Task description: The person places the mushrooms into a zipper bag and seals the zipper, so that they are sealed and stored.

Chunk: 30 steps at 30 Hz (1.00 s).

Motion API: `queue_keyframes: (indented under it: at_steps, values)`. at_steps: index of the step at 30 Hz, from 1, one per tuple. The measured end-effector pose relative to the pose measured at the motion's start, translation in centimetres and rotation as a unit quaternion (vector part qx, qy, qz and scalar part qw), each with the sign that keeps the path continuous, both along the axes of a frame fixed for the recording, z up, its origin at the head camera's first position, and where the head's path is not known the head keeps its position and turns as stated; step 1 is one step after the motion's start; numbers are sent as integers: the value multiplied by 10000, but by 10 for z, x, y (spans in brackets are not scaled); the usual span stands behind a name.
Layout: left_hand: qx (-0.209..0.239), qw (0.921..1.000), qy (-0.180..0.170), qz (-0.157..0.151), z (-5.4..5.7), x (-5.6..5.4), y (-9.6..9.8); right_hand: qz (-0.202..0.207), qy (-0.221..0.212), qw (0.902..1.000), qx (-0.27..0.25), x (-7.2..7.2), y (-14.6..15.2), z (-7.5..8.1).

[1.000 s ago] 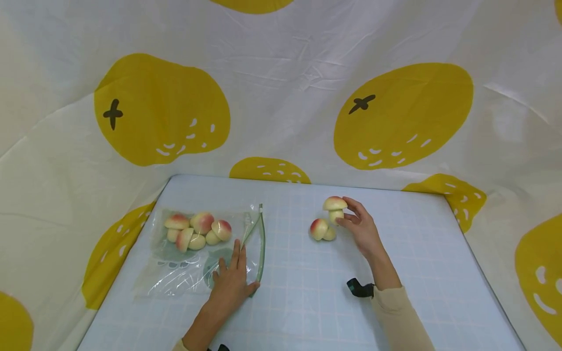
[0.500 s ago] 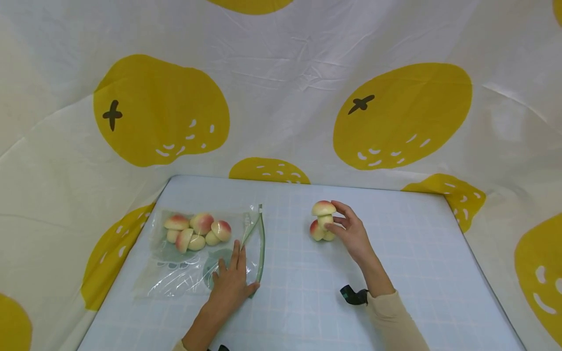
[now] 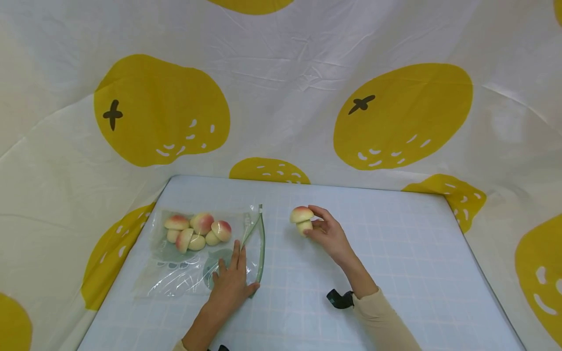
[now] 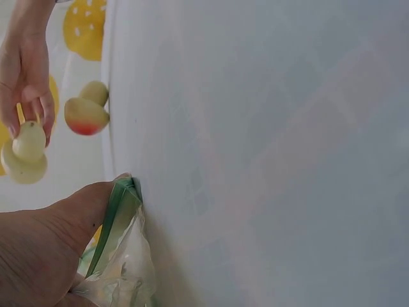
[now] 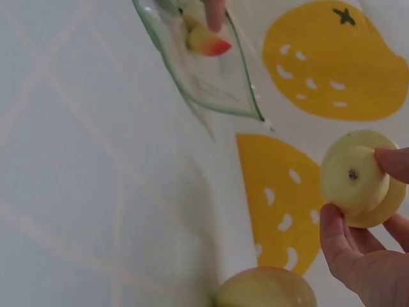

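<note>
My right hand [image 3: 327,236] holds a toy mushroom [image 3: 301,214] by its stem between thumb and fingers, above the table to the right of a clear zip bag [image 3: 162,280]. Its cap is cream and red, and the stem points down. A second toy mushroom [image 4: 87,116], hidden behind the right hand in the head view, lies on the table. My left hand [image 3: 230,282] rests with straight, spread fingers at the bag's mouth, its thumb at the green zip edge [image 4: 108,220]. The mouth gapes toward the right. Several toy mushrooms [image 3: 202,223] lie inside the bag.
A pale blue checked cloth [image 3: 303,312] covers the table. Behind and beside it hangs a white curtain [image 3: 281,117] printed with yellow fruit. A dark wrist camera [image 3: 339,299] sticks out from the right wrist.
My right hand has moved left with its toy mushroom, passing in front of the one on the table, toward the bag. The left hand and the bag have stayed in place.
</note>
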<state>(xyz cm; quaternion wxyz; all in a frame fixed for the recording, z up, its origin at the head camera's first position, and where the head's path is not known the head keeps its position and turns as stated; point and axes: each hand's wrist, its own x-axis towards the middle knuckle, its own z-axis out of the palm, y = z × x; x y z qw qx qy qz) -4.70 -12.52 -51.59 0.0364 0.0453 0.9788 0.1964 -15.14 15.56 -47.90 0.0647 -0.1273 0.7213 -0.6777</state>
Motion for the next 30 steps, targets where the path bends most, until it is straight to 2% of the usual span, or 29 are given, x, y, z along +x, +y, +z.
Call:
queue_keyframes:
  at_steps: [9,19,27,30]
  values:
    - [46,10000,18,40,2,0,0,405,-122,9989,-177,-2,-25,-12]
    - [-31,10000,-23,38,3,0,0,457,-265,9986,35,-2,-43,-17]
    - [-6,10000,-40,56,2,-1,1,646,-288,9973,171,9,-62,0]
    - [-13,10000,-47,83,1,-1,1,740,-306,9964,269,10,-68,-1]
